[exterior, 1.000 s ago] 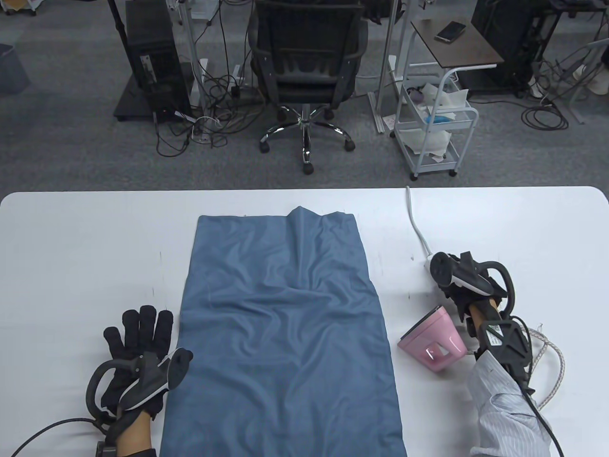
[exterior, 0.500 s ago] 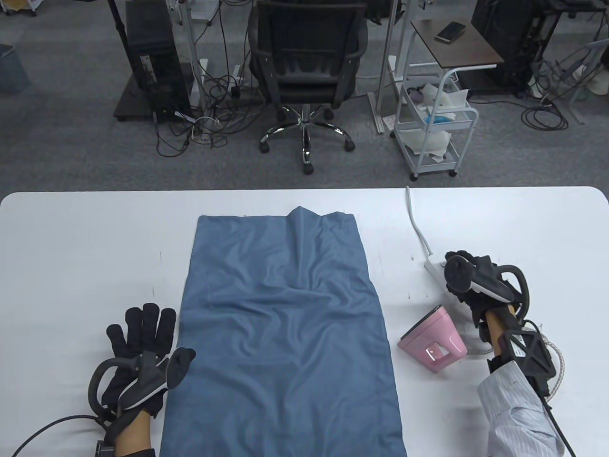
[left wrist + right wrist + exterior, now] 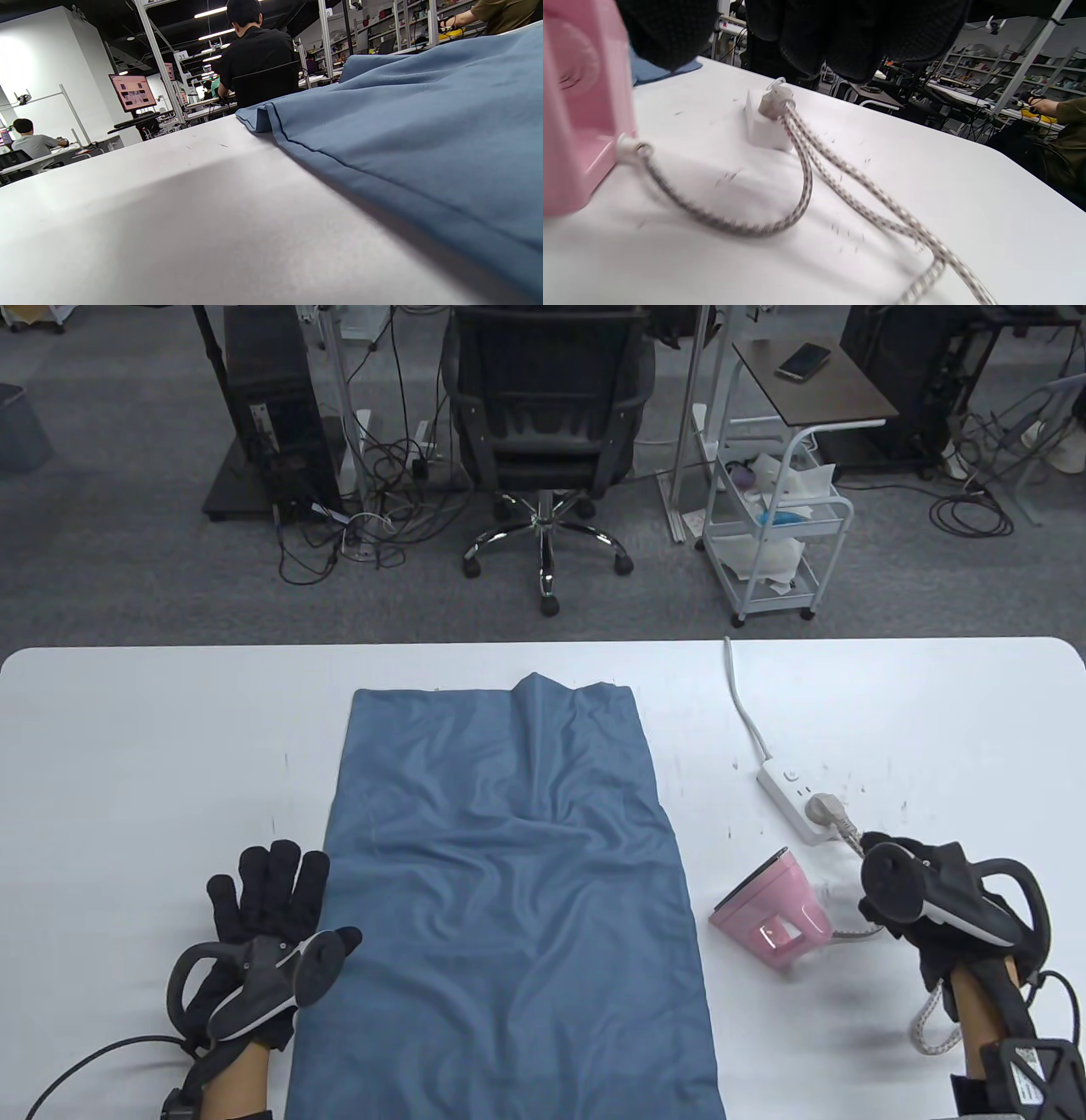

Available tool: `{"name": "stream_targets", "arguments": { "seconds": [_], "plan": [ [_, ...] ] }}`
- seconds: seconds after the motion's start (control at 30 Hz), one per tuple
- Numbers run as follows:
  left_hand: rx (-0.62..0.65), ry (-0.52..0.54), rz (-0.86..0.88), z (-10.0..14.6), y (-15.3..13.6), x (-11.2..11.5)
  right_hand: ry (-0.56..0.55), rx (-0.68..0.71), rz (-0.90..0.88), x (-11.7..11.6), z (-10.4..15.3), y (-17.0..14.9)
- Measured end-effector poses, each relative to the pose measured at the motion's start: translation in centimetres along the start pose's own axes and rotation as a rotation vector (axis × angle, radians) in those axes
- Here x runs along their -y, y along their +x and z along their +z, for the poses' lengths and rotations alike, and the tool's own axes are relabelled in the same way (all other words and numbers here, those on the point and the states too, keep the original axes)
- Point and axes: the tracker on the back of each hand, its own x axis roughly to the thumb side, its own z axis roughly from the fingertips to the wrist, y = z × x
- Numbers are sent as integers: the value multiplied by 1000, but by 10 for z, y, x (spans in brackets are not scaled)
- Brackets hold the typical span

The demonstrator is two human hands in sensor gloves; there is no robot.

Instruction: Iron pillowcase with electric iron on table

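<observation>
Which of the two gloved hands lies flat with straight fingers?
The left hand, beside the blue pillowcase, fingers spread on the white table. The right hand hovers near the pink iron.

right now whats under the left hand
The left hand lies flat, fingers straight, on the white table beside the blue pillowcase, thumb at its edge. Anything beneath the palm is covered.

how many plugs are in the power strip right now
1. A single plug sits in the near end of the white power strip, right of the pillowcase; its braided cord runs to the pink iron. No other plug shows.
</observation>
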Motion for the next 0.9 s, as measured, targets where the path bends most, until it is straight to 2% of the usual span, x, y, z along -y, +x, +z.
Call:
{"name": "stream_targets", "arguments": {
  "seconds": [0.17, 0.5, 0.67, 0.9],
  "plan": [
    [0, 16, 3, 0, -1, 0, 11, 78, 5, -5, 14, 18],
    [-5, 15, -2, 3, -1, -1, 12, 194, -259, -15, 8, 36],
    [-1, 18, 0, 4, 0, 0, -18, 157, -368, -17, 3, 35],
    [4, 13, 0, 5, 1, 0, -74, 48, -477, 1, -6, 48]
  ]
}}
